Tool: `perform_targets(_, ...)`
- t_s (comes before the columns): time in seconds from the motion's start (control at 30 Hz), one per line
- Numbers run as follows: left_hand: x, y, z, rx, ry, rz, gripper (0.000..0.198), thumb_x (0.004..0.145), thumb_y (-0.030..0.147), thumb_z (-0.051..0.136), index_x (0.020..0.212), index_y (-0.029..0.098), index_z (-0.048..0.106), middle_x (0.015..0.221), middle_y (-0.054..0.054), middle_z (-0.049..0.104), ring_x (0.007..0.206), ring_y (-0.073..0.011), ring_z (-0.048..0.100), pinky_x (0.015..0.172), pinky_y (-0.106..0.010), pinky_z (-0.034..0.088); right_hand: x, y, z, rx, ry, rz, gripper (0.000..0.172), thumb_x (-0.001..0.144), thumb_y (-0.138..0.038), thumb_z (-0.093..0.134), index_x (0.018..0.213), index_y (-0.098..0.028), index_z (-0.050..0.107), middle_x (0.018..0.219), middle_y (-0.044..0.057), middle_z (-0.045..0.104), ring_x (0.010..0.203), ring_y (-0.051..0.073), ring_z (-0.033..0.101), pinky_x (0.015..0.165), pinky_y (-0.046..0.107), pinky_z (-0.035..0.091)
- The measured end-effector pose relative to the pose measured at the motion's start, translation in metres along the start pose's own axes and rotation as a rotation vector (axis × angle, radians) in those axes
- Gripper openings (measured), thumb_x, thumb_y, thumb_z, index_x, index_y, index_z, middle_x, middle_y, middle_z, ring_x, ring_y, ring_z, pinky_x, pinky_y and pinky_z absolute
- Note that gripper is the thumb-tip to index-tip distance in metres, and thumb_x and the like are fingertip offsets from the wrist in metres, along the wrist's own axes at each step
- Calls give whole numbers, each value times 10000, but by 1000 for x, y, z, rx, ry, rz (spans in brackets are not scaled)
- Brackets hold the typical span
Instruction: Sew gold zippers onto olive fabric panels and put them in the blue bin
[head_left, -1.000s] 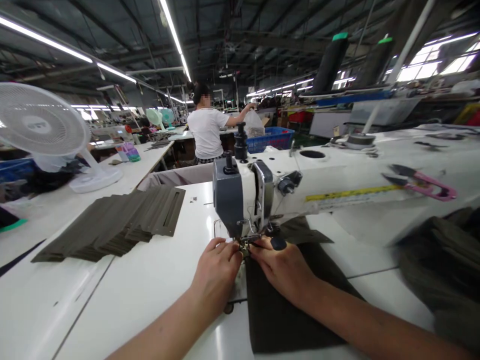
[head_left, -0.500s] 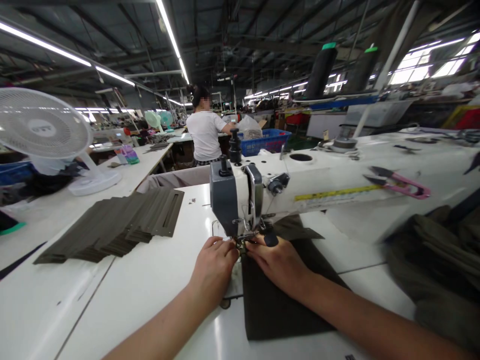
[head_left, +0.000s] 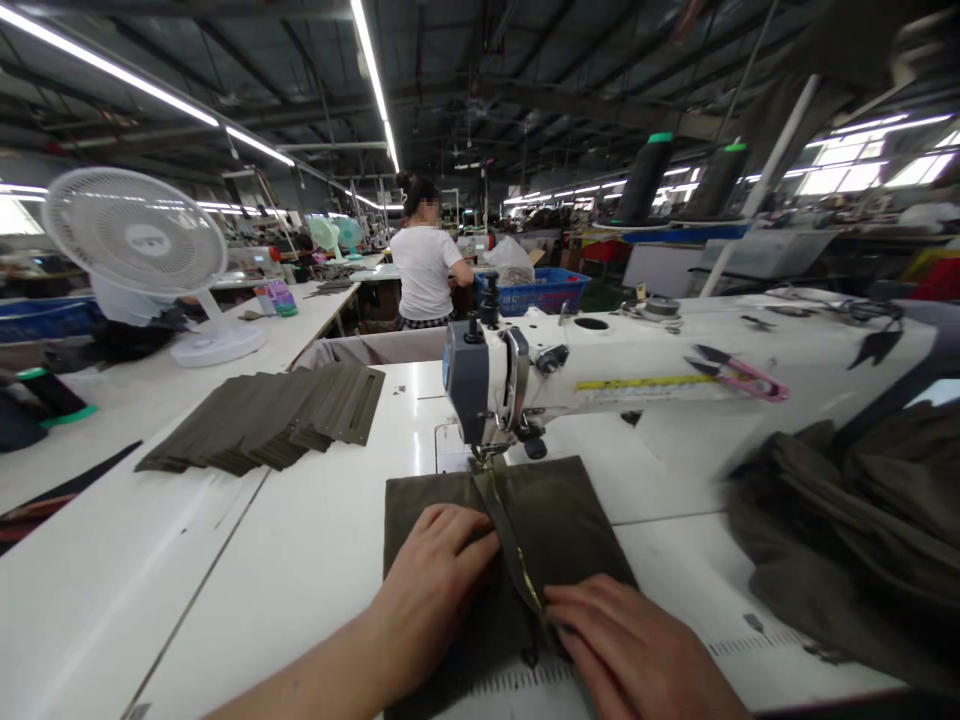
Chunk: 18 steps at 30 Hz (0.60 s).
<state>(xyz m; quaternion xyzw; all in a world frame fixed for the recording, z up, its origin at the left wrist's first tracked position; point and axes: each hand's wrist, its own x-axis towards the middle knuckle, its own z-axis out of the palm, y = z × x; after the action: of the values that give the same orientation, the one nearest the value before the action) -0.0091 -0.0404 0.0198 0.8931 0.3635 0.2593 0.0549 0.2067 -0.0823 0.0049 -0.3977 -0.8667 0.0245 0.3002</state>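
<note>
A dark olive fabric piece [head_left: 562, 500] lies on the white table in front of the sewing machine [head_left: 487, 385], its far edge near the presser foot. Down its middle runs a zipper [head_left: 523, 568] with shiny gold-coloured teeth. My left hand [head_left: 442, 570] rests on the fabric left of the zipper, palm down, fingers laid on the cloth. At the near end of the zipper, my right hand [head_left: 630, 640] has its thumb and fingers pinched together on the zipper tape. Part of the cloth is hidden under both hands.
A fanned stack of olive fabric pieces [head_left: 262, 420] lies to the left. Behind it stands a white fan [head_left: 142, 240]. Pink-handled snips [head_left: 742, 375] rest on the machine arm. Bunched dark cloth [head_left: 847, 540] is at right. A person in white [head_left: 424, 265] works beyond, near a blue crate [head_left: 547, 290].
Both hands have come back from the needle area toward me. The fabric now lies spread on both sides of the zipper, farther left than before. The view has shifted slightly.
</note>
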Motion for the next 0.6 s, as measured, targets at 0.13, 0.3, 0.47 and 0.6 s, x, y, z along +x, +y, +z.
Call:
perform_targets(0.13,19,-5,-4,-137,114,32,235,804,170,586,1036,192,564,1035,-65,598,980,-190,536,856,-342,421,31,3,-27,288,-103,280,306,899,-293,371,631,-197,482,584,-9,548,559,123,541,514,202,423)
perform_targets(0.3,34,-9,-7,-165,169,126,95,804,233,608,890,192,612,925,-40,636,880,-177,571,795,-324,414,48,6,-42,251,-113,214,329,903,-318,362,602,-200,425,561,-21,503,529,113,504,504,209,398)
perform_targets(0.47,37,-6,-12,-57,182,194,137,858,177,474,871,183,610,902,-33,626,835,-162,571,736,-299,425,58,2,-57,54,-41,-20,256,894,-197,352,712,-197,531,665,27,579,628,149,556,583,263,442)
perform_targets(0.6,44,-7,-19,49,130,157,149,852,179,457,830,163,603,790,-36,626,727,-158,585,669,-276,454,44,-24,-32,-222,280,-168,168,836,-132,448,877,-170,607,878,103,648,844,224,593,762,359,462)
